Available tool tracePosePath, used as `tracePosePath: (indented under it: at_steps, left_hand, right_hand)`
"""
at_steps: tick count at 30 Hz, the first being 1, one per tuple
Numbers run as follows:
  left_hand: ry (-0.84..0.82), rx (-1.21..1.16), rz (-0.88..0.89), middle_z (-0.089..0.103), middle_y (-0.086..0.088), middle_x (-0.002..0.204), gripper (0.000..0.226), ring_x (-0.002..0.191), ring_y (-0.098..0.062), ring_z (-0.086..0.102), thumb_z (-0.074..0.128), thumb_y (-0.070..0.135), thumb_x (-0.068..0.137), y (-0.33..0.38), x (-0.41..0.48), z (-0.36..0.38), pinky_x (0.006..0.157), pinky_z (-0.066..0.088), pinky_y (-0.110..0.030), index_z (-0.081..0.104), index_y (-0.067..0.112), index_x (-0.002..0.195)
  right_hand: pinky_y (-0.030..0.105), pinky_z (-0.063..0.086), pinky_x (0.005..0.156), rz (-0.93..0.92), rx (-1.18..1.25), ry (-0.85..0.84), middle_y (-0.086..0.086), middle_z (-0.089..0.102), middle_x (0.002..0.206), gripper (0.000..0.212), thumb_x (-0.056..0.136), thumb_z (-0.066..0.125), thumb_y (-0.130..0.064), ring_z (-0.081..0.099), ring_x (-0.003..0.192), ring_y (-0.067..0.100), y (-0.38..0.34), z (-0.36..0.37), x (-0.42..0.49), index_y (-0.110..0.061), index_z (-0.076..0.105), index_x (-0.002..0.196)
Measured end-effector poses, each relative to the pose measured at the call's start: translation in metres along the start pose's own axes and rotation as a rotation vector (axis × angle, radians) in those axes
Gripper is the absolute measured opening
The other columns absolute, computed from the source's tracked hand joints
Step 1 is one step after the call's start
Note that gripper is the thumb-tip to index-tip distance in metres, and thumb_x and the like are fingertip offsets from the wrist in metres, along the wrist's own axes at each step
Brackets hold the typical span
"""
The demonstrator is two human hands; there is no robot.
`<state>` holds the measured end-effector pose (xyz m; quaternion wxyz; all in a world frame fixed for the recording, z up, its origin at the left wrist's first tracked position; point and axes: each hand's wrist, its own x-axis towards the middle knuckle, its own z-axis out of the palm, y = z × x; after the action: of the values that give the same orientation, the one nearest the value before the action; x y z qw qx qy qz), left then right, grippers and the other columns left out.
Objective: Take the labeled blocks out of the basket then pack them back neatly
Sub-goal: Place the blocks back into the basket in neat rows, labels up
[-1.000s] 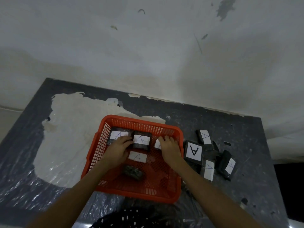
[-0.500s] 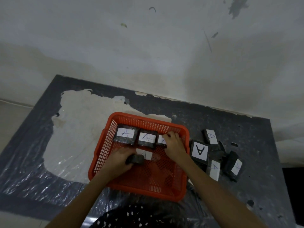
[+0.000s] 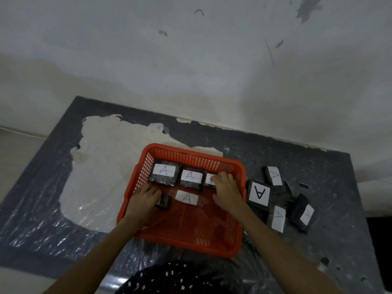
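An orange mesh basket [image 3: 192,244] sits on the dark table. Along its far wall lie dark blocks with white "A" labels: one at the left [image 3: 164,174], one in the middle [image 3: 191,177], and a third [image 3: 210,179] partly under my right hand [image 3: 228,190], whose fingers rest on it. A loose "A" label [image 3: 187,197] lies on the basket floor. My left hand [image 3: 144,201] grips a small dark block [image 3: 164,202] at the basket's left side. Several labeled blocks lie outside to the right, one with a large "A" [image 3: 259,194].
The table [image 3: 318,170] is covered in dark plastic film, with a large pale torn patch [image 3: 101,166] left of the basket. A stained wall rises behind. More blocks [image 3: 303,215] lie near the right edge. Dotted dark clothing shows at the bottom.
My left hand left the back row, picked up the small dark block from the basket floor and carried it to the left. My right hand stayed on the third block.
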<state>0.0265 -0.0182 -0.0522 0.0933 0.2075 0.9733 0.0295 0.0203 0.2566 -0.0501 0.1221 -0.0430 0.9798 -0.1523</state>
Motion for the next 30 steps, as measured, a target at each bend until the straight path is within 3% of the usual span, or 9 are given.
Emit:
tracePosePath:
  at_steps: [5, 8, 11, 13, 16, 18, 23, 26, 30]
  left_hand:
    - [-0.016, 0.037, -0.104, 0.070, -0.017, 0.092, 0.036, 0.086, -0.037, 0.062, 0.083, 0.012, 0.058, 0.004, 0.010, -0.003, 0.072, 0.054, -0.048, 0.063, 0.005, 0.087]
    - [-0.054, 0.036, -0.129, 0.069, -0.018, 0.098, 0.039, 0.093, -0.037, 0.061, 0.083, 0.008, 0.058, 0.009, 0.015, -0.004, 0.078, 0.053, -0.050, 0.064, 0.004, 0.091]
    - [-0.045, 0.010, -0.133, 0.065, -0.020, 0.099, 0.036, 0.090, -0.037, 0.060, 0.082, 0.004, 0.059, 0.009, 0.018, -0.005, 0.070, 0.055, -0.048, 0.063, 0.002, 0.089]
    - [-0.029, 0.014, -0.133, 0.063, -0.021, 0.097, 0.035, 0.085, -0.037, 0.061, 0.083, 0.004, 0.057, 0.007, 0.017, -0.005, 0.062, 0.056, -0.044, 0.062, 0.001, 0.085]
    - [-0.001, 0.038, -0.121, 0.063, -0.021, 0.098, 0.036, 0.085, -0.036, 0.060, 0.083, 0.007, 0.059, 0.006, 0.018, -0.003, 0.064, 0.056, -0.045, 0.062, 0.002, 0.087]
    - [0.049, 0.022, -0.116, 0.062, -0.019, 0.099, 0.033, 0.087, -0.034, 0.059, 0.080, 0.011, 0.064, 0.010, 0.020, -0.005, 0.071, 0.055, -0.047, 0.061, 0.005, 0.090]
    - [0.164, -0.173, -0.024, 0.057, -0.010, 0.107, 0.025, 0.097, -0.026, 0.053, 0.065, 0.016, 0.074, 0.038, 0.023, -0.014, 0.083, 0.051, -0.043, 0.054, 0.014, 0.096]
    - [0.158, -0.303, 0.072, 0.054, -0.007, 0.112, 0.034, 0.103, -0.022, 0.050, 0.065, 0.009, 0.071, 0.058, 0.025, -0.019, 0.089, 0.049, -0.040, 0.054, 0.015, 0.102]
    - [0.147, -0.682, 0.186, 0.048, 0.003, 0.117, 0.039, 0.103, -0.005, 0.050, 0.064, 0.014, 0.079, 0.095, 0.026, -0.037, 0.087, 0.050, -0.023, 0.048, 0.018, 0.115]
  right_hand:
    - [0.039, 0.037, 0.101, -0.034, 0.073, 0.034, 0.007, 0.046, 0.126, 0.046, 0.078, 0.061, -0.008, 0.038, 0.115, 0.024, -0.001, -0.011, -0.005, -0.013, 0.054, 0.123]
    - [0.034, 0.036, 0.100, -0.094, 0.173, 0.236, 0.005, 0.053, 0.120, 0.036, 0.078, 0.062, -0.005, 0.042, 0.114, 0.021, 0.003, -0.037, -0.010, -0.011, 0.060, 0.114]
    - [0.041, 0.043, 0.094, -0.001, 0.295, 0.437, 0.010, 0.057, 0.110, 0.035, 0.072, 0.063, 0.004, 0.046, 0.107, 0.022, 0.031, -0.059, -0.019, -0.007, 0.061, 0.105]
    - [0.049, 0.042, 0.097, 0.139, 0.287, 0.308, 0.015, 0.050, 0.123, 0.054, 0.070, 0.069, -0.010, 0.044, 0.114, 0.028, 0.061, -0.064, -0.025, -0.007, 0.052, 0.121]
    - [0.052, 0.031, 0.107, 0.325, 0.065, -0.235, 0.018, 0.022, 0.149, 0.098, 0.069, 0.077, -0.033, 0.024, 0.133, 0.040, 0.096, -0.060, -0.036, -0.015, 0.019, 0.146]
    - [0.050, 0.034, 0.105, 0.306, -0.085, -0.303, 0.015, 0.025, 0.148, 0.102, 0.069, 0.079, -0.035, 0.027, 0.132, 0.038, 0.101, -0.050, -0.044, -0.017, 0.015, 0.146]
    - [0.049, 0.041, 0.098, 0.431, -0.047, -0.095, 0.017, 0.040, 0.139, 0.113, 0.058, 0.077, -0.053, 0.041, 0.120, 0.038, 0.094, -0.056, -0.050, -0.016, 0.017, 0.146]
    - [0.052, 0.040, 0.099, 0.552, 0.123, 0.056, 0.020, 0.038, 0.141, 0.114, 0.059, 0.075, -0.055, 0.039, 0.124, 0.041, 0.086, -0.074, -0.053, -0.018, 0.012, 0.147]
    - [0.052, 0.032, 0.105, 0.643, 0.467, 0.176, 0.015, 0.023, 0.153, 0.107, 0.070, 0.075, -0.048, 0.030, 0.135, 0.037, 0.057, -0.107, -0.058, -0.023, 0.007, 0.149]
